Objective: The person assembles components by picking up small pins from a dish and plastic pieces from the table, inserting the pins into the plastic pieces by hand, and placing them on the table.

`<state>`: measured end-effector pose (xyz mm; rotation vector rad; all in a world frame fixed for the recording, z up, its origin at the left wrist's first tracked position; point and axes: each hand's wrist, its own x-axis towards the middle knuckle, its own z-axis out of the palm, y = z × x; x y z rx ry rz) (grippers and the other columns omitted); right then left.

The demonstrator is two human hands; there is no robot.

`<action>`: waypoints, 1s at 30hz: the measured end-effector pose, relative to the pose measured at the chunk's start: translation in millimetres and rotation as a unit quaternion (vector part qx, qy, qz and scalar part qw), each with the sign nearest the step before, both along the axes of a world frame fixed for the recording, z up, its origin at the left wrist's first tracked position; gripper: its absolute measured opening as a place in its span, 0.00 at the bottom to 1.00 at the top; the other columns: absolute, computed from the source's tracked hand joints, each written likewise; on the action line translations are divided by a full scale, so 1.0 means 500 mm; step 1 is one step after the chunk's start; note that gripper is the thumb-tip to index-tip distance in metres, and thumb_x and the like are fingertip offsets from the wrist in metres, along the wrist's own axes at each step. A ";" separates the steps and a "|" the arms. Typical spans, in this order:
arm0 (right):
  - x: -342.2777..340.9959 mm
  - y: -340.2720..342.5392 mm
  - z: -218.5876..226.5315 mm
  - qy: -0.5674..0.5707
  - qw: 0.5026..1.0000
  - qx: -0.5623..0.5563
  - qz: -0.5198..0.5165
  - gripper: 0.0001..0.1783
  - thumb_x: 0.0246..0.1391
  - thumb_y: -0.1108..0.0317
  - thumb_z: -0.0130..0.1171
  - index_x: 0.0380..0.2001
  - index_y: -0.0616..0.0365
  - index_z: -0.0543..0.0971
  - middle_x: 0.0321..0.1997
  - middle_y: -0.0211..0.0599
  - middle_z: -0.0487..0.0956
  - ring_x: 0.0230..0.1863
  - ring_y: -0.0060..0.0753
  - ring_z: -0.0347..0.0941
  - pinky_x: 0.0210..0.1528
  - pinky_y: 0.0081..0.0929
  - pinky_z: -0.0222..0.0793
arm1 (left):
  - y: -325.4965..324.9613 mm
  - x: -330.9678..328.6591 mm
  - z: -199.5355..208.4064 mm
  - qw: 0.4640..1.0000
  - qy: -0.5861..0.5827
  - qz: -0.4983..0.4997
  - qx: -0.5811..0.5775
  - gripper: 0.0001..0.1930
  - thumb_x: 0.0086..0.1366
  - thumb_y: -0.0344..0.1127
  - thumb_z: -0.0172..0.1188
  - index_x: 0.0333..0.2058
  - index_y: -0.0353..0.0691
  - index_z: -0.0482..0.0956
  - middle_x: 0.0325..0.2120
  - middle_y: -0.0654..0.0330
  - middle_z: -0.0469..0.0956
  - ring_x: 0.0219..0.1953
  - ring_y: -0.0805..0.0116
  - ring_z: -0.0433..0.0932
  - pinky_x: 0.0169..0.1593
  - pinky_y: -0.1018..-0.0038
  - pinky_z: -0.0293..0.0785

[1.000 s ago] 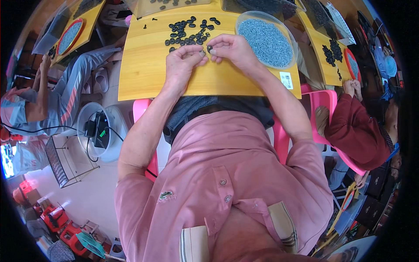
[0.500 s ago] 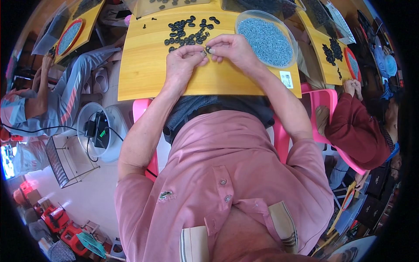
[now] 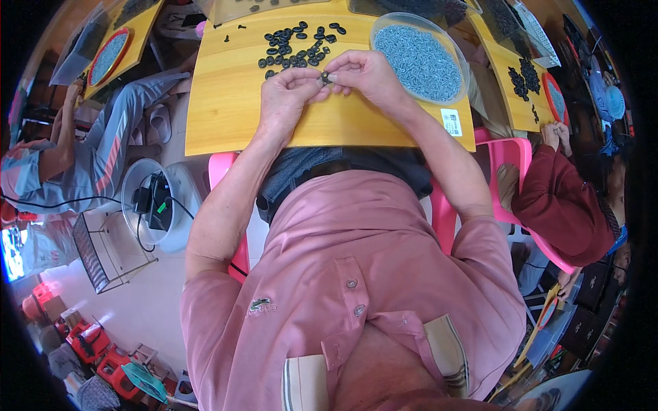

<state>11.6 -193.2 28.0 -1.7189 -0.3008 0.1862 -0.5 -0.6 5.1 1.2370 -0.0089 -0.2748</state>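
Over the near half of the yellow wooden table (image 3: 233, 120), my left hand (image 3: 288, 94) and my right hand (image 3: 367, 74) meet fingertip to fingertip. Both pinch one small black part (image 3: 325, 79) from opposite sides; the fingers hide most of it. Just beyond them lie several small black oval parts with holes (image 3: 284, 49), spread in a loose group. To the right of my right hand stands a round clear tub (image 3: 467, 82) filled with small silvery-blue metal pieces, apparently screws (image 3: 418, 58).
A clear bin (image 3: 274, 10) with dark parts stands at the far edge. Two tiny black pieces (image 3: 227, 39) lie at the far left, and a white label (image 3: 452, 122) is by the right corner. People sit at other tables on the left (image 3: 116, 130) and right (image 3: 562, 198).
My fingertips have shifted slightly and press closer together around the small black part. The view has moved a little; the tub and the oval parts stay where they were on the table.
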 end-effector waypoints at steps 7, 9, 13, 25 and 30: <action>0.000 0.002 0.000 0.005 1.000 -0.006 -0.006 0.10 0.56 0.73 0.62 0.39 0.68 0.82 0.28 0.36 0.83 0.28 0.21 0.79 0.29 0.18 0.72 | 0.001 0.000 -0.002 1.000 0.007 0.006 -0.028 0.08 0.64 0.19 0.60 0.42 0.27 0.77 0.33 0.52 0.83 0.36 0.64 0.85 0.44 0.76 0.84; -0.001 0.003 0.001 0.009 1.000 -0.007 -0.007 0.10 0.57 0.73 0.63 0.40 0.68 0.82 0.28 0.37 0.83 0.28 0.22 0.78 0.30 0.18 0.72 | 0.000 -0.001 0.000 1.000 0.008 0.006 -0.030 0.08 0.64 0.19 0.60 0.42 0.27 0.77 0.33 0.51 0.83 0.36 0.64 0.85 0.43 0.76 0.84; -0.006 0.008 -0.003 0.001 1.000 -0.001 -0.013 0.09 0.55 0.73 0.62 0.38 0.67 0.82 0.26 0.35 0.82 0.26 0.19 0.78 0.28 0.17 0.71 | -0.002 -0.004 0.000 1.000 0.000 0.008 -0.023 0.08 0.64 0.19 0.60 0.42 0.27 0.77 0.34 0.50 0.83 0.36 0.64 0.85 0.44 0.75 0.84; -0.011 -0.003 0.018 0.018 1.000 0.018 -0.001 0.11 0.52 0.75 0.62 0.40 0.65 0.78 0.26 0.28 0.80 0.25 0.15 0.73 0.28 0.15 0.67 | -0.004 -0.005 -0.015 0.946 -0.236 -0.017 0.223 0.14 0.58 0.26 0.69 0.44 0.33 0.81 0.29 0.64 0.79 0.30 0.79 0.76 0.38 0.81 0.76; 0.003 -0.009 0.016 0.021 1.000 0.001 0.004 0.10 0.51 0.75 0.63 0.38 0.63 0.77 0.25 0.27 0.79 0.26 0.15 0.72 0.28 0.15 0.67 | -0.008 -0.001 0.004 0.893 -0.315 -0.002 0.321 0.16 0.56 0.29 0.72 0.44 0.37 0.82 0.28 0.66 0.78 0.30 0.79 0.76 0.37 0.80 0.75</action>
